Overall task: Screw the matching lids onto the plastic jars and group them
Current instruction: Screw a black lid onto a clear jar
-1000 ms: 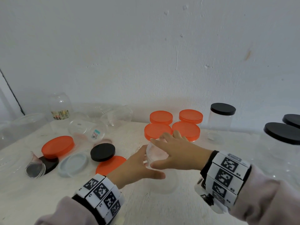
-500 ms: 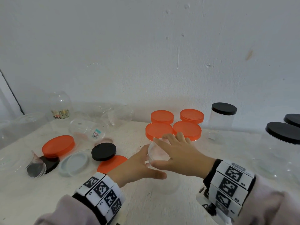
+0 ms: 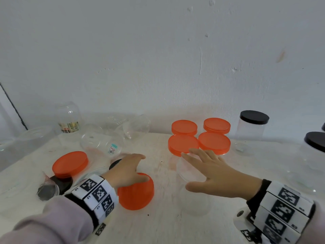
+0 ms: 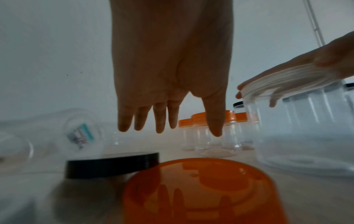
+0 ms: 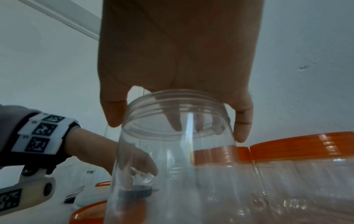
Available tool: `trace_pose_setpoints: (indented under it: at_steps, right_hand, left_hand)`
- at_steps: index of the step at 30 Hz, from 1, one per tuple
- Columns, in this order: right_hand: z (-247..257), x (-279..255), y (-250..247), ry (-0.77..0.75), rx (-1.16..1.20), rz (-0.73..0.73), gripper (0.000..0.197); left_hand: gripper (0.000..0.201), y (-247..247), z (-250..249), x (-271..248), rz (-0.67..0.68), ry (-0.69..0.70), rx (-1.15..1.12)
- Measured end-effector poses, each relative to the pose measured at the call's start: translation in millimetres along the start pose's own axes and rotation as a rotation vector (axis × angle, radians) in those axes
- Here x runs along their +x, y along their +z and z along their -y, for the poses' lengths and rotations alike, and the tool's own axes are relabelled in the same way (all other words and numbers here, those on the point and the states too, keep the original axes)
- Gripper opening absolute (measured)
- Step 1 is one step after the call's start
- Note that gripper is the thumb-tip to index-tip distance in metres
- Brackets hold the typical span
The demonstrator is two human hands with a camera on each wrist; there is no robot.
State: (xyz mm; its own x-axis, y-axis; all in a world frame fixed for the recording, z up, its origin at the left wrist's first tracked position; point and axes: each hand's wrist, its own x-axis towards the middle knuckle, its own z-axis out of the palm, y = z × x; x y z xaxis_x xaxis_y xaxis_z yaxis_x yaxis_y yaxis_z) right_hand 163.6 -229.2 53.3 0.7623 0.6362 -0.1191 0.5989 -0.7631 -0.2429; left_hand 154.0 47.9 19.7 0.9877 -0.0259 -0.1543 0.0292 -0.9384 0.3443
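On the table (image 3: 163,226), my right hand (image 3: 211,171) caps an open clear jar (image 5: 172,159), its fingers (image 5: 242,130) spread and draped over the threaded rim, just before four orange-lidded jars (image 3: 198,136). My left hand (image 3: 126,169) hovers over a loose orange lid (image 3: 137,192), fingers straight and apart, gripping nothing. I should pinch that lid by its ribbed edge, not the black lid (image 4: 113,163) beside it, lift my right palm clear, seat the lid level, then turn.
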Motion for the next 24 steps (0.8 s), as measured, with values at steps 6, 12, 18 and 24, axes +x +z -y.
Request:
trace_pose_setpoints:
  at_steps: [6,12,18,24]
  right_hand:
    - [2,-1,-3,-0.005,0.11,0.005,0.086]
    - [17,7,-14,-0.034,0.251,0.005,0.085]
    - [62,52,-40,-0.112,0.289,-0.169,0.086]
    - [82,123,-45,0.015,0.205,-0.333,0.092]
  left_hand:
    - [0.082,-9,31,12,0.112,-0.116,0.125]
    - [0.071,-10,40,9,0.173,-0.101,0.133]
    - [0.073,-14,48,1,0.23,-0.119,0.114]
    - [0.072,-16,55,-6,0.233,-0.077,0.067]
